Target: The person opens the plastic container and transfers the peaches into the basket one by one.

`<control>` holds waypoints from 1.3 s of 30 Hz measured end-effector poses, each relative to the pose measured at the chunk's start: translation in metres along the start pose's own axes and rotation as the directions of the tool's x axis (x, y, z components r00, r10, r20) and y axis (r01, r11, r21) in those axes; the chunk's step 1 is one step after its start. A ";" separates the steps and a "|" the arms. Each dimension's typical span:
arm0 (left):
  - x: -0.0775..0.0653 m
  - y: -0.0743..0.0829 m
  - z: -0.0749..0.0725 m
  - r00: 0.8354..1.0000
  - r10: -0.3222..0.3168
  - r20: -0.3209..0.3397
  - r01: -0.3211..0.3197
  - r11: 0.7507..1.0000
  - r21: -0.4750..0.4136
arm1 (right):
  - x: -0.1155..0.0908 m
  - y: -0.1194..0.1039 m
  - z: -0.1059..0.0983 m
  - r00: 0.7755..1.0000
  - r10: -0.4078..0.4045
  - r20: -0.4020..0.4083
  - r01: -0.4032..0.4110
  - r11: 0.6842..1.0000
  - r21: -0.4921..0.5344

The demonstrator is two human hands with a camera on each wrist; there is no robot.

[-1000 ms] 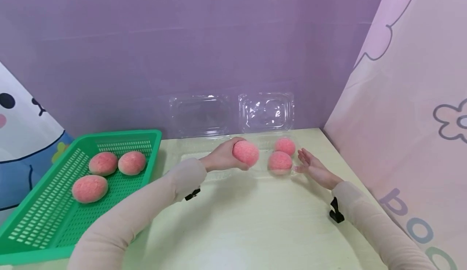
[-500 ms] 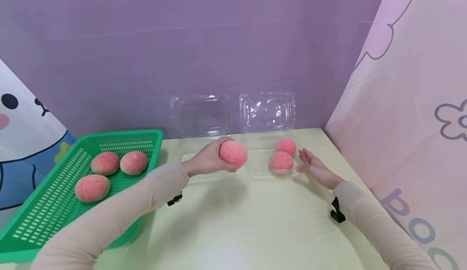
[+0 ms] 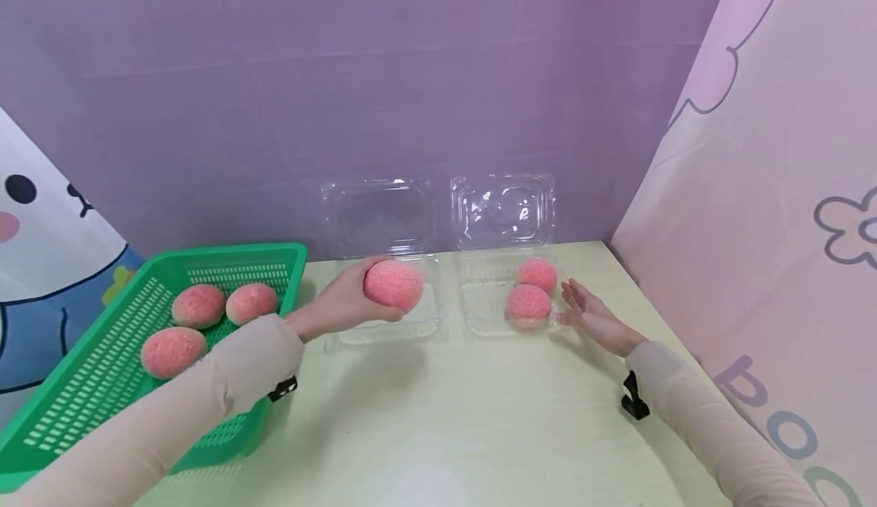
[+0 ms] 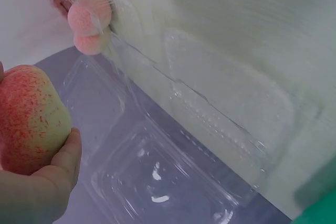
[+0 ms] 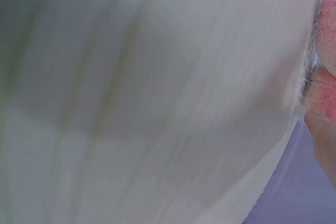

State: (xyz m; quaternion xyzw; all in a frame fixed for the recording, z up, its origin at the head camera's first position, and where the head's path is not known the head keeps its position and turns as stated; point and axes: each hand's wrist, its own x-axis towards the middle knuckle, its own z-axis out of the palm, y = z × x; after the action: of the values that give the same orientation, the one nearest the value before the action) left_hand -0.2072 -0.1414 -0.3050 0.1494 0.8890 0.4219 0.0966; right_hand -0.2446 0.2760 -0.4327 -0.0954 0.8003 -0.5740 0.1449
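The fingers (image 4: 67, 156) of the left hand (image 3: 334, 301) curl round a peach (image 3: 393, 286), raised over the table (image 3: 445, 423) and covering part of a clear box (image 3: 428, 320) in the head view. Beside it sits a second clear box (image 3: 483, 317), with a front peach (image 3: 528, 306) and a back peach (image 3: 537, 275) together at its right end. The right hand (image 3: 594, 320) reaches out with its fingers extended, just beside that end; whether it touches the plastic, I cannot tell. Both lids (image 3: 503, 210) stand raised before the purple wall (image 3: 384, 96). On the left, a green basket (image 3: 297, 282) holds three more peaches (image 3: 199, 307), spaced near one another at its far half.
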 end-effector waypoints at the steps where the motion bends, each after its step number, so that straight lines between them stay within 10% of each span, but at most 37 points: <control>1: -0.002 -0.002 -0.003 1.000 0.003 -0.007 -0.003 1.000 0.004 | 0.000 0.000 0.000 1.000 -0.001 0.000 0.001 1.000 0.003; 28: -0.045 -0.065 -0.093 0.952 -0.167 -0.257 0.183 0.982 0.041 | 0.000 0.006 0.000 1.000 -0.007 -0.011 0.007 1.000 -0.004; 39: -0.056 -0.109 -0.116 0.952 -0.217 -0.213 0.233 0.971 0.053 | 0.001 0.005 -0.002 1.000 -0.004 -0.008 0.004 1.000 -0.018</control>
State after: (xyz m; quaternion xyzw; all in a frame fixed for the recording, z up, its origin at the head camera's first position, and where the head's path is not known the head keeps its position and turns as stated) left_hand -0.2090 -0.3101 -0.3148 0.0060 0.9211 0.3866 0.0457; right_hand -0.2461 0.2788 -0.4368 -0.0961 0.8058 -0.5675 0.1396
